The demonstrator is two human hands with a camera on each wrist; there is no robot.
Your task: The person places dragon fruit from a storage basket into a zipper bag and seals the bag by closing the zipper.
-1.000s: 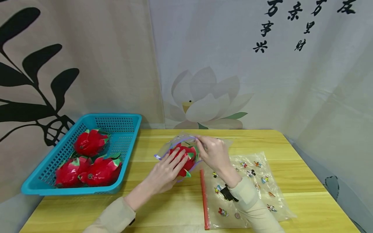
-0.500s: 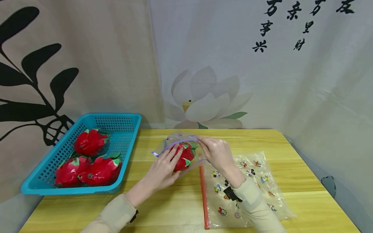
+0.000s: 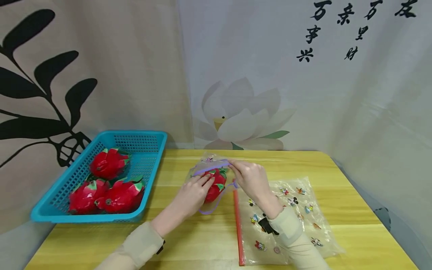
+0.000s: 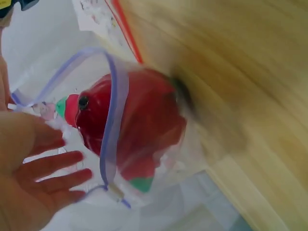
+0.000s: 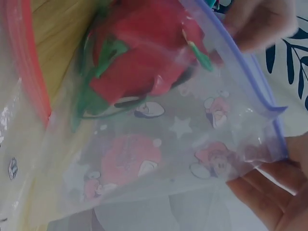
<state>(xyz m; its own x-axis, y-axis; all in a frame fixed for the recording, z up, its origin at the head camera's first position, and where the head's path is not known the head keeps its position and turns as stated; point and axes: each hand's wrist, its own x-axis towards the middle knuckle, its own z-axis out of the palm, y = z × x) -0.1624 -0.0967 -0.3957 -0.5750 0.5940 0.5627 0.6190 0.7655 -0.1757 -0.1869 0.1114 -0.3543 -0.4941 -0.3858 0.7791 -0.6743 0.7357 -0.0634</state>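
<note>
A red artificial dragon fruit [image 3: 215, 189] with green tips sits inside a clear zip bag [image 4: 115, 110] with a purple zip strip and a pink cartoon print. The bag's mouth gapes, and in the left wrist view the zip strip crosses over the fruit. My left hand [image 3: 192, 193] is at the mouth, fingers [image 4: 57, 166] extended toward the fruit's near end. With thumb and fingers, my right hand [image 5: 274, 187] pinches the bag's edge at one end of the zip.
Left on the wooden table [image 3: 189, 243] stands a blue basket [image 3: 156, 161] holding 3 more dragon fruits [image 3: 123, 197]. A flat clear bag [image 3: 297, 221] with a red zip edge and cartoon prints lies under my right forearm. Behind the table hangs a printed curtain [image 3: 236, 56].
The dragon fruit now sits deeper inside the bag, less covered by my left hand. My left fingers have drawn back a little toward the mouth; my right hand keeps its pinch on the edge.
</note>
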